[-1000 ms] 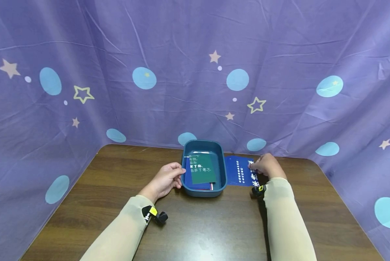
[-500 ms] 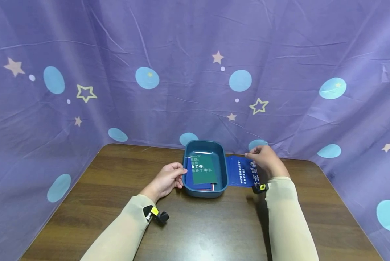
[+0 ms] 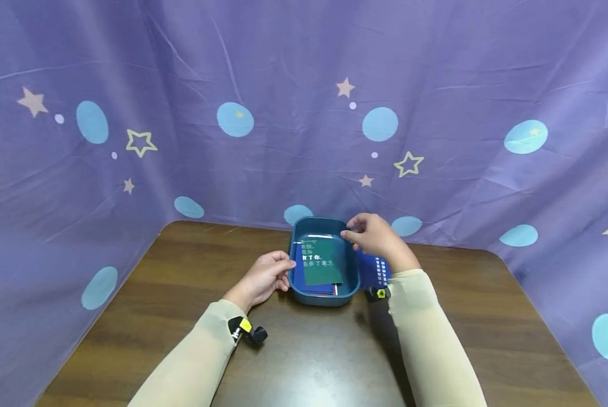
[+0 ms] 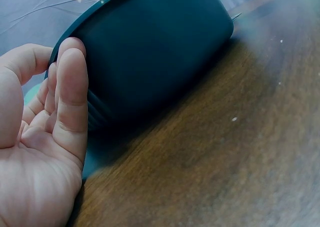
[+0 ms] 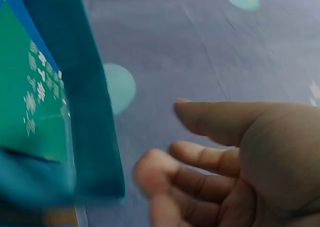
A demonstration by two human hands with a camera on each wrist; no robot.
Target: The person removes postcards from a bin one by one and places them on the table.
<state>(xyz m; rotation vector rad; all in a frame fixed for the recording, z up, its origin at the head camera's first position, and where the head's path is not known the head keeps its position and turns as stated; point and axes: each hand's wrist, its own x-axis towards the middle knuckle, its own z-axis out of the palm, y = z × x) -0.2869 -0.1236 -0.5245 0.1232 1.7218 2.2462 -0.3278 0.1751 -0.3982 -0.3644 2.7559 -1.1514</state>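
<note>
A teal plastic bin (image 3: 324, 300) stands on the table and contains a green card (image 3: 323, 274) with white writing, lying on a blue card (image 3: 300, 276). At the bin's left rim my left hand (image 3: 262, 278) pinches the wall, thumb over the edge and fingers outside, as the left wrist view confirms on the bin's side (image 4: 150, 52). Over the right rim hovers my right hand (image 3: 381, 239), its fingers loosely bent and holding nothing; in the right wrist view there is a gap between thumb and fingers. Another blue card (image 3: 370, 272) lies right of the bin, partly hidden by the right forearm.
The brown wooden table (image 3: 192, 339) runs back to a purple curtain (image 3: 283, 169) with stars and dots, just behind the bin. A red and white edge (image 3: 335, 289) shows under the cards in the bin. Each wrist wears a small black camera.
My right hand has lifted off the blue card outside the bin and moved left, over the bin's right rim. My left hand stays on the left rim. The head view has shifted slightly.
</note>
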